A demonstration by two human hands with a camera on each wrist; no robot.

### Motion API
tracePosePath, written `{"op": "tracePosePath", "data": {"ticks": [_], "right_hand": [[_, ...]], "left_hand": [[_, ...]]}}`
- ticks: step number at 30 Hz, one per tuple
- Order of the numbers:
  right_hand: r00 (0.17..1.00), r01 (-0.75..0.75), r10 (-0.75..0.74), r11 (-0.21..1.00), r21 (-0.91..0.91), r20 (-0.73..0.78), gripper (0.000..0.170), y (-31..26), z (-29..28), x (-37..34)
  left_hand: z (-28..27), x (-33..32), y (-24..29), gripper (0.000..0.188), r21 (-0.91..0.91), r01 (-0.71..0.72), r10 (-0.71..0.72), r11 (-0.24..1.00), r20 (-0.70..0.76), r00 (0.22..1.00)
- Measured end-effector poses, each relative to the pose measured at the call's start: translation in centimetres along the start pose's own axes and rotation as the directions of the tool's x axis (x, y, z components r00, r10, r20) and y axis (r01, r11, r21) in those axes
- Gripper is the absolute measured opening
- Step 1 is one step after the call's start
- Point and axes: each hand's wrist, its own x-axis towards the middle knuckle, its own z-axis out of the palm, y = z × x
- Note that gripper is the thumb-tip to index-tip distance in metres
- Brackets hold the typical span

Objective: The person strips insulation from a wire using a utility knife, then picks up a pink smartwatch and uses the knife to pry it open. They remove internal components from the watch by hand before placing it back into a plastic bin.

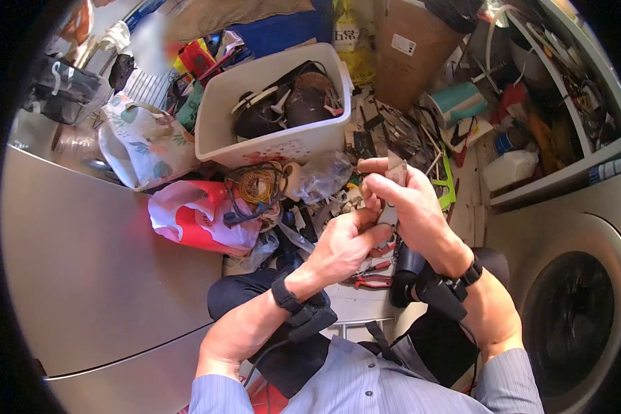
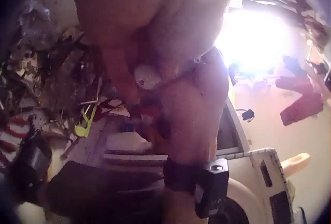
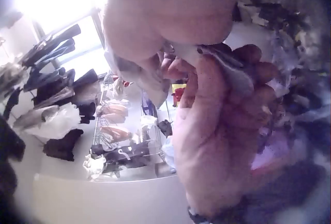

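Both hands meet in front of the body around a small tool with a pale grey handle (image 1: 388, 215) and a flat, blade-like piece (image 1: 397, 169) sticking up past the right fingers. My left hand (image 1: 341, 247) pinches the lower handle between thumb and fingers. My right hand (image 1: 424, 210) holds the upper part, its thumb and forefinger by the flat piece. In the right wrist view, the grey handle (image 3: 239, 76) lies along the left fingers, and the pale pointed end (image 3: 161, 93) shows below the right hand. The left wrist view shows only the handle's rounded white end (image 2: 149, 77).
Loose tools cover the floor ahead, including red-handled pliers (image 1: 372, 281) and a lime-green tool (image 1: 448, 185). A white bin (image 1: 207, 131) stands beyond a red-and-white plastic bag (image 1: 207, 228) and coiled wire (image 1: 259, 186). A washing machine (image 1: 566, 238) is at right, a grey cabinet-like surface (image 1: 103, 262) at left.
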Motion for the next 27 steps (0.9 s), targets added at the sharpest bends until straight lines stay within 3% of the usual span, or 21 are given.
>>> {"op": "tracePosePath", "data": {"ticks": [2, 3, 4, 6, 7, 8, 10, 11, 14, 22, 24, 25, 26, 27], "right_hand": [[0.998, -0.043, 0.039, 0.997, -0.068, -0.054, 0.040, -0.2, 0.6, -0.3], [1.000, -0.012, 0.010, 0.981, -0.195, -0.015, 0.037, 0.0, 0.4, -0.2], [0.994, -0.102, 0.095, 0.970, -0.221, -0.045, 0.030, -0.1, 0.6, -0.4], [0.989, -0.146, 0.148, 0.967, -0.208, -0.002, 0.024, 0.8, 0.7, 0.0], [0.994, -0.093, 0.101, 0.976, -0.195, 0.032, 0.019, 0.9, 1.0, 0.2], [0.995, -0.096, 0.101, 0.983, -0.158, 0.020, 0.016, 0.8, 1.2, 0.4], [0.999, -0.049, 0.048, 0.998, -0.039, -0.007, 0.013, 0.9, 1.6, 1.3], [1.000, -0.010, 0.009, 0.998, -0.061, -0.019, 0.013, 0.8, 1.4, 1.9], [0.993, -0.006, -0.004, 0.996, -0.086, -0.120, 0.012, -0.5, 1.1, 3.8], [0.972, 0.066, -0.077, 0.996, -0.059, -0.222, 0.013, -1.2, 0.3, 8.9], [0.979, 0.078, -0.082, 0.997, -0.029, -0.188, 0.019, -0.5, 0.0, 10.2], [0.984, 0.081, -0.099, 0.990, -0.117, -0.150, 0.028, -0.1, 0.2, 10.6], [0.993, -0.003, -0.022, 0.974, -0.225, -0.112, 0.036, -0.2, 0.5, 10.7], [0.998, 0.011, -0.027, 0.959, -0.282, -0.054, 0.038, 0.4, 1.1, 10.9]], "left_hand": [[-0.3, 0.7, -0.7, 0.026, -0.101, 0.008, -0.008, 0.995, 0.002, 1.000], [-0.3, 0.8, -0.4, 0.027, -0.093, -0.029, 0.025, 0.995, -0.043, 0.999], [-0.7, 1.0, 0.0, 0.027, -0.098, -0.036, 0.031, 0.995, -0.046, 0.998], [-2.0, 1.4, 0.9, 0.027, 0.141, 0.025, -0.026, 0.990, 0.003, 1.000], [-2.7, 1.4, 2.2, 0.030, 0.361, 0.037, -0.046, 0.932, 0.016, 0.999], [-3.1, 1.7, 1.8, 0.031, 0.538, -0.069, 0.072, 0.840, 0.015, 0.997], [-3.1, 1.9, 2.2, 0.027, 0.834, -0.101, 0.114, 0.543, 0.046, 0.992], [-3.2, 1.9, 1.4, 0.025, 0.882, -0.136, 0.207, 0.451, 0.045, 0.977], [-4.4, 2.4, 0.2, 0.018, 0.879, -0.289, 0.418, 0.378, 0.116, 0.901], [-7.2, 3.7, 0.4, 0.015, 0.875, -0.222, 0.407, 0.429, 0.032, 0.913], [-7.6, 3.9, 0.4, 0.018, 0.855, -0.196, 0.394, 0.479, -0.010, 0.919], [-7.8, 4.2, 0.6, 0.018, 0.853, -0.200, 0.396, 0.481, -0.008, 0.918], [-8.1, 4.5, 1.0, 0.026, 0.781, -0.196, 0.428, 0.593, -0.099, 0.899], [-8.4, 4.8, 1.6, 0.036, 0.694, -0.199, 0.444, 0.692, -0.193, 0.875]]}}
